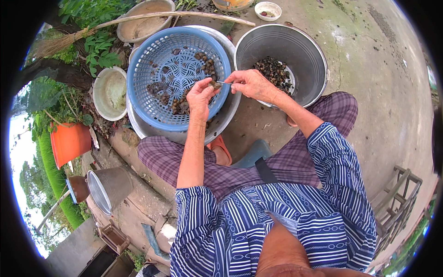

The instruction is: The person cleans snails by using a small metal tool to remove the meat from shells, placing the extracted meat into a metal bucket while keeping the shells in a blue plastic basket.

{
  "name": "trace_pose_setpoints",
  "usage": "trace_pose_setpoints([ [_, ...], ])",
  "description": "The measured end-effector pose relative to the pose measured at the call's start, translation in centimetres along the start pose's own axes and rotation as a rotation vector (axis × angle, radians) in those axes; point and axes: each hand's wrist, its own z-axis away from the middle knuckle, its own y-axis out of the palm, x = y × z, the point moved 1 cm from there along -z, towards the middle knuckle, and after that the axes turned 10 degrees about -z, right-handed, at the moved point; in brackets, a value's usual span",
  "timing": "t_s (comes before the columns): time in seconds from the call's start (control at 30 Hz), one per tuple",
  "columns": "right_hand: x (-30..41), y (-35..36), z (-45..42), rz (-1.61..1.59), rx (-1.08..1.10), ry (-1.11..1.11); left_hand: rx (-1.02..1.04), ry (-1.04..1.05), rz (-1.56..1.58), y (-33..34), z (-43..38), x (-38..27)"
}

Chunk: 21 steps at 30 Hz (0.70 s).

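Note:
My left hand pinches a small dark snail between thumb and fingers, over the right rim of a blue plastic colander. From the right, my right hand grips a thin metal needle or pick whose tip meets the snail. Several more brown snails and dark bits lie on the colander's floor. Beneath the colander is a wide metal basin. A metal bucket beside my right forearm holds a heap of dark shells or snail pieces.
A straw broom lies across an oval basin at the back. A small white bowl and a pale basin flank the work area. An orange pot and a tipped metal bucket stand left; a wooden rack is right.

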Motion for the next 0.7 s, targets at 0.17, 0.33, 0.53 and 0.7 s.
trace_pose_setpoints([
  [0.17, -0.6, 0.2, -0.6, 0.059, -0.019, -0.081, -0.030, 0.006, -0.026, -0.9, -0.6, -1.3],
  [0.33, -0.4, 0.6, -0.9, -0.018, -0.015, 0.069, 0.026, -0.164, 0.235, -2.3, -1.1, -0.1],
  [0.53, -1.7, 0.7, -0.9, -0.012, -0.028, 0.095, -0.172, -0.132, -0.440, -2.5, -1.9, 2.1],
  [0.7, -1.6, 0.7, -0.9, 0.030, -0.023, 0.104, -0.136, 0.030, -0.964, -2.9, -1.6, 2.0],
])
